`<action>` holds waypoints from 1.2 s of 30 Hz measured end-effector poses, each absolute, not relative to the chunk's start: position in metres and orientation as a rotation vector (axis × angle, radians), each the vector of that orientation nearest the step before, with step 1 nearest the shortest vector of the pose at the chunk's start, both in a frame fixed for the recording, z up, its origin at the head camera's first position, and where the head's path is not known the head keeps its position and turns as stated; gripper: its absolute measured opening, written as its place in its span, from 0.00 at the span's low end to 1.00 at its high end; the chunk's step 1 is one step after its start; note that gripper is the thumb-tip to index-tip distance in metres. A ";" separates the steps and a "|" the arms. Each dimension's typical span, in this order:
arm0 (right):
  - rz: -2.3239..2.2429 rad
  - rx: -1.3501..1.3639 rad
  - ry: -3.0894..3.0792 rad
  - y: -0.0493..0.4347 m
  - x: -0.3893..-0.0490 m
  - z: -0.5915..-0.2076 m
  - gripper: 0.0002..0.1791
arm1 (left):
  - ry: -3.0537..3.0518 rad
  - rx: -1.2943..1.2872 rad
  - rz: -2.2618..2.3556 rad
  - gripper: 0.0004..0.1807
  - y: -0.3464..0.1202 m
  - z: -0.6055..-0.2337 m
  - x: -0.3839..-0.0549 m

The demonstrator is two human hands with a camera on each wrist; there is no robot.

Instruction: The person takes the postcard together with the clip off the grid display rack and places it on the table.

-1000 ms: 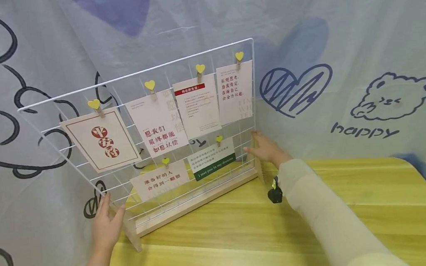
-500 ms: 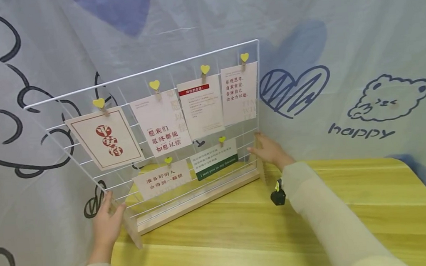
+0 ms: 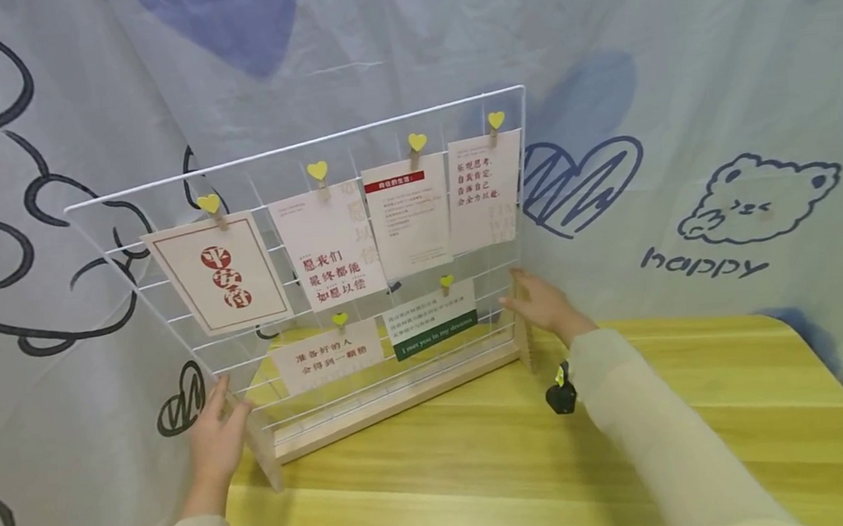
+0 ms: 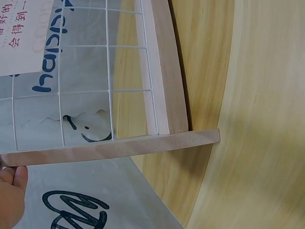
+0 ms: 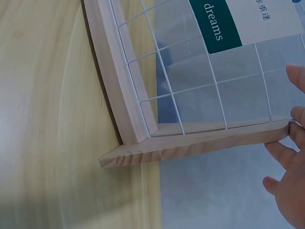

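Note:
A white wire grid (image 3: pixel 483 265) stands upright in a pale wooden base (image 3: pixel 403 409) on the table. Several printed cards (image 3: pixel 418 214) hang on it from clips with yellow hearts (image 3: pixel 417 142). The left hand (image 3: pixel 215 436) holds the top of the left wooden side post (image 3: pixel 266 455), with its fingertips at the post's end in the left wrist view. At the other end, the right hand (image 3: pixel 547 303) grips the right side post (image 5: pixel 214 143), fingers on both sides of its rounded tip. Parts of both hands fall outside the wrist views.
The yellow wood-grain table (image 3: pixel 410 495) extends in front of the stand and to its right. Behind hangs a pale curtain (image 3: pixel 743 97) with drawn hearts and animals, close to the table's back edge. A black device (image 3: pixel 562 396) is worn at the right wrist.
The stand has shifted a little to the right against the curtain, with both hands staying on its side posts. The view has turned slightly too. The cards hang as before.

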State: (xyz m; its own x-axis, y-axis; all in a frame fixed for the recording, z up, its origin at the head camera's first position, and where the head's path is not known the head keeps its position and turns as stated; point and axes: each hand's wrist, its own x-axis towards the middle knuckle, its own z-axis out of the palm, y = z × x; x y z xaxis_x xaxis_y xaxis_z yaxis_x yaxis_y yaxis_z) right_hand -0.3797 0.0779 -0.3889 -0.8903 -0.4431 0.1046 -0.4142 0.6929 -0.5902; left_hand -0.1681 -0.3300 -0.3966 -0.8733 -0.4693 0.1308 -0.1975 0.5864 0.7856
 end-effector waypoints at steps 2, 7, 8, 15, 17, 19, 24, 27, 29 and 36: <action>-0.978 -0.721 2.847 0.078 -0.380 -0.389 0.34 | -2.481 0.532 -1.204 0.31 -0.330 -0.397 -0.168; -0.945 -0.742 2.869 0.079 -0.380 -0.390 0.34 | -2.466 0.536 -1.241 0.31 -0.330 -0.396 -0.168; -0.935 -0.746 2.875 0.080 -0.380 -0.389 0.34 | -2.467 0.537 -1.234 0.32 -0.330 -0.396 -0.169; -0.907 -0.739 2.889 0.080 -0.381 -0.390 0.34 | -2.492 0.511 -1.208 0.33 -0.331 -0.396 -0.171; -0.912 -0.751 2.890 0.080 -0.381 -0.389 0.33 | -2.497 0.510 -1.219 0.33 -0.332 -0.396 -0.171; -0.910 -0.764 2.892 0.081 -0.381 -0.389 0.33 | -2.502 0.516 -1.229 0.33 -0.332 -0.396 -0.171; -0.932 -0.779 2.877 0.081 -0.379 -0.388 0.33 | -2.509 0.537 -1.245 0.33 -0.332 -0.395 -0.170; -0.952 -0.777 2.865 0.080 -0.379 -0.389 0.33 | -2.515 0.553 -1.238 0.34 -0.332 -0.394 -0.169; -0.941 -0.779 2.871 0.080 -0.379 -0.390 0.33 | -2.522 0.557 -1.231 0.34 -0.332 -0.393 -0.169; -0.905 -0.750 2.911 0.081 -0.380 -0.393 0.33 | -2.540 0.544 -1.280 0.35 -0.333 -0.394 -0.171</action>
State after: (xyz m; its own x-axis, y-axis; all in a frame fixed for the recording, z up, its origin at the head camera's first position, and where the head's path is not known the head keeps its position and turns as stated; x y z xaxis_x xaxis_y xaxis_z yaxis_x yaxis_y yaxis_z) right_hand -0.3800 0.0809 -0.3926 -0.8858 -0.4438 0.1357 -0.4425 0.7194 -0.5354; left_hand -0.1705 -0.3332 -0.3936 -0.9004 -0.4323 0.0497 -0.2172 0.5454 0.8096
